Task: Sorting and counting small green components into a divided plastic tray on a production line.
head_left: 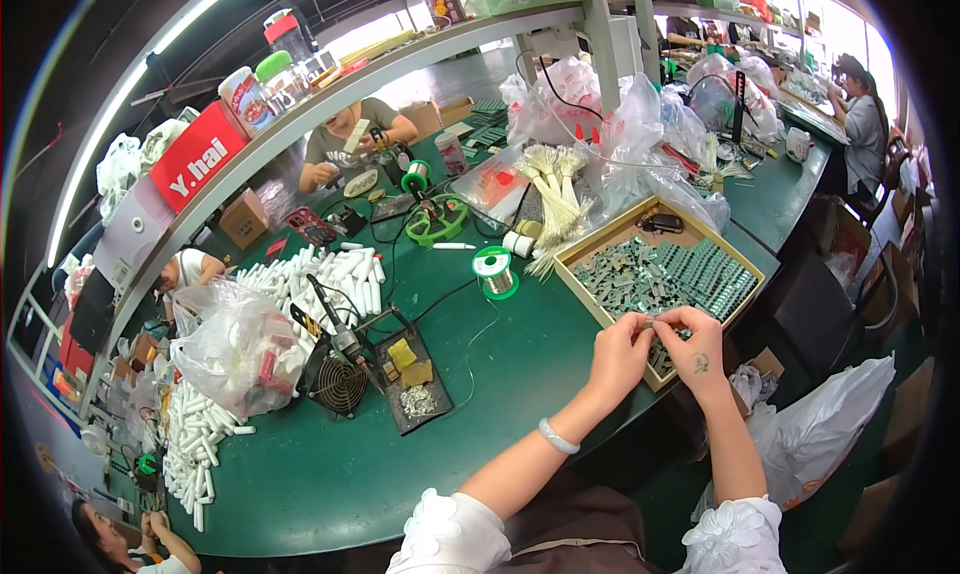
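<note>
My left hand [619,356] and my right hand [697,352] meet fingertip to fingertip over the near edge of a shallow cardboard box [604,233]. Both are closed in a pinch around a small piece, mostly hidden by the fingers and too small to make out. Inside the box lie many small green circuit boards [718,274], loose on the left and in tidier rows on the right. A small black object [661,223] rests at the box's far end.
Left of the hands are a solder spool [493,272], a soldering iron [345,342], a tray with yellow sponge [403,355] and a small black fan [337,382]. White tubes [190,429] and a plastic bag [235,349] cover the table's left. Wire bundles [550,189] lie beyond; co-workers sit around.
</note>
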A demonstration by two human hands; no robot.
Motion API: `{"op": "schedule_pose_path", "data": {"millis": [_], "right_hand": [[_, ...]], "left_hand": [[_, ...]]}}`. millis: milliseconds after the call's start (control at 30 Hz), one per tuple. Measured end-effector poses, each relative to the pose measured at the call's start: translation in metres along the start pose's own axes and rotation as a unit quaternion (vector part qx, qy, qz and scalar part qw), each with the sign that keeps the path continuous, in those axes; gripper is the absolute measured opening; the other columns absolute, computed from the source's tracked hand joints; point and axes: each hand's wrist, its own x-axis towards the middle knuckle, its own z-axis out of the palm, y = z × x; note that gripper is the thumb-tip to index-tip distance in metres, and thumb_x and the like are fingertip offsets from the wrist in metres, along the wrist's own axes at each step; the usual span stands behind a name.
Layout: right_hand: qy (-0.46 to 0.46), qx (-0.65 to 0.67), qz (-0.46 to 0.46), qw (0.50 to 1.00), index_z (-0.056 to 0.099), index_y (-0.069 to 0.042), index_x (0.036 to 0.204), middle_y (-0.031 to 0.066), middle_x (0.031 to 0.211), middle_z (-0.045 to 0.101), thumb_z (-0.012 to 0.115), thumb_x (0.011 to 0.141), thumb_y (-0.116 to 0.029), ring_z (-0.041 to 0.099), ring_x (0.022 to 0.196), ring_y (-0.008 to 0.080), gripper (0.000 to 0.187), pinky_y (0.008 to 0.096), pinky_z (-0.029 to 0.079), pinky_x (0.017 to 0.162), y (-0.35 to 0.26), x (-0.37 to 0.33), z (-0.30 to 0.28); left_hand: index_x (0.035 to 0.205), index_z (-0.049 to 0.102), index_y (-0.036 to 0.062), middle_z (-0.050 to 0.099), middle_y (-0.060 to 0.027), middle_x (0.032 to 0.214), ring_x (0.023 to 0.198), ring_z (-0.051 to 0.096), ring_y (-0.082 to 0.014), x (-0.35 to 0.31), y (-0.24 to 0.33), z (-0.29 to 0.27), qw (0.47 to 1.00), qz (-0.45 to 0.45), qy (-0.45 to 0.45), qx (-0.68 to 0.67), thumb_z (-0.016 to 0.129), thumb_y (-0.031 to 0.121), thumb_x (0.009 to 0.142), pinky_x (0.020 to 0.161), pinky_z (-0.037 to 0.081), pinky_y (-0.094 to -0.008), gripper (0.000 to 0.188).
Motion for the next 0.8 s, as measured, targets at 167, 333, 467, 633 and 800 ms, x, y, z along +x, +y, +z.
{"op": "schedule_pose_path", "data": {"millis": [167,333,467,633,800], "right_hand": [[0.023,0.016,0.034,0.999,0.066,0.005,0.08,0.0099,0.071,0.066,0.067,0.077,-0.005,0.063,0.066,0.0139,0.01,0.0265,0.049,0.063,-0.002,-0.004,0.004],[0.036,0.009,0.035,0.999,0.069,0.003,0.096,0.0117,0.082,0.07,0.064,0.083,-0.005,0.066,0.073,0.0141,0.016,0.0269,0.051,0.07,0.016,0.003,-0.014],[0.047,0.027,0.021,0.998,0.067,0.002,0.105,0.0105,0.09,0.071,0.063,0.084,-0.005,0.066,0.08,0.0132,0.022,0.0269,0.051,0.075,0.019,0.018,-0.013],[-0.012,0.045,0.018,0.999,0.069,0.0,0.096,0.0098,0.085,0.069,0.067,0.08,-0.008,0.065,0.078,0.0157,0.018,0.0272,0.051,0.074,0.007,0.021,-0.007],[-0.003,-0.006,-0.012,1.0,0.068,0.001,0.083,0.0119,0.075,0.066,0.068,0.077,-0.012,0.066,0.069,0.0192,0.014,0.03,0.051,0.064,0.01,0.025,0.004]], "left_hand": [[0.096,0.065,-0.0036,0.069,-0.0139,0.078,0.07,0.067,-0.0155,-0.001,0.0,0.005,1.0,0.005,0.008,0.012,0.061,0.006,0.088,0.065,0.052,-0.0279,0.014],[0.108,0.065,-0.0016,0.069,-0.0081,0.093,0.077,0.065,-0.0133,0.014,0.002,0.002,0.999,0.024,0.001,-0.037,0.055,0.003,0.091,0.069,0.052,-0.0272,0.02],[0.11,0.061,-0.0051,0.067,-0.0101,0.097,0.085,0.066,-0.0144,0.036,-0.001,-0.013,0.979,-0.048,-0.027,-0.198,0.054,0.003,0.092,0.07,0.056,-0.0268,0.02],[0.105,0.059,-0.0044,0.067,-0.008,0.09,0.084,0.065,-0.0125,0.033,-0.008,-0.011,0.971,-0.068,-0.063,-0.219,0.056,0.0,0.09,0.065,0.051,-0.0225,0.016],[0.092,0.071,-0.0005,0.071,-0.0115,0.076,0.07,0.067,-0.0122,0.029,-0.004,-0.01,0.998,0.038,0.039,0.028,0.067,0.009,0.083,0.066,0.052,-0.0272,0.013]]}}
